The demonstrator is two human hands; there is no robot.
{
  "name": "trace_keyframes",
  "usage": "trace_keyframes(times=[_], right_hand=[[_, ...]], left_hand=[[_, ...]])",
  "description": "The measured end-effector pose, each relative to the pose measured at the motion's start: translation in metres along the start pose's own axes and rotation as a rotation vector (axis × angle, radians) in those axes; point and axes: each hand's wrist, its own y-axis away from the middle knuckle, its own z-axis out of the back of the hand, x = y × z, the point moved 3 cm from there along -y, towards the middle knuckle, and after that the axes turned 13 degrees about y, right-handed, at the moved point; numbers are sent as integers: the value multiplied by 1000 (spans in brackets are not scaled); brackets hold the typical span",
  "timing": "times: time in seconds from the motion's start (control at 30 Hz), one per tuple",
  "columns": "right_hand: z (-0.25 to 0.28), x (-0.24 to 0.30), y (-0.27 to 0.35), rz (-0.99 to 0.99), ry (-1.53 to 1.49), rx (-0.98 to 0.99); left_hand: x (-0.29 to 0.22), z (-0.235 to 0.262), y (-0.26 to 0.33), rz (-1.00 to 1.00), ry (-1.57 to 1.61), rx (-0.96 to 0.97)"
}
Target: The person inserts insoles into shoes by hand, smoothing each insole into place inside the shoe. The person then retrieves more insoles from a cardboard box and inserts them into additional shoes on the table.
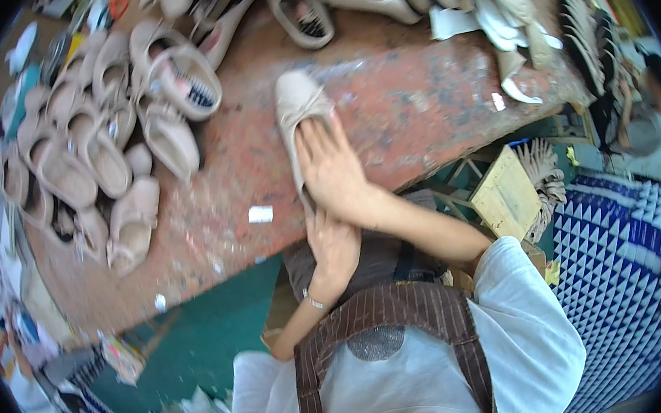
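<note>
A beige ballet flat with a small bow lies on the worn reddish table, toe pointing away from me. My right hand reaches into its opening, fingers stretched out and pressed down along the inside. Behind it, my left hand grips the heel end, partly covered by the right hand and wrist. The fingertips inside the shoe are hidden.
Many similar beige flats crowd the table's left side, and more line its far edge. White and tan cut pieces lie at far right. A wooden stool and stacked blue-and-white boxes stand right. Another person sits beyond.
</note>
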Motion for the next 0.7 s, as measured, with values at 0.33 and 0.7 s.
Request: trace_keyframes(times=[0.33,0.7], right_hand=[[27,-62,-25,63,-1154,211],[-94,-353,-2,-1554,-1382,-183]], left_hand=[[2,50,-12,-108,86,-120],[124,446,-100,395,-898,-577]])
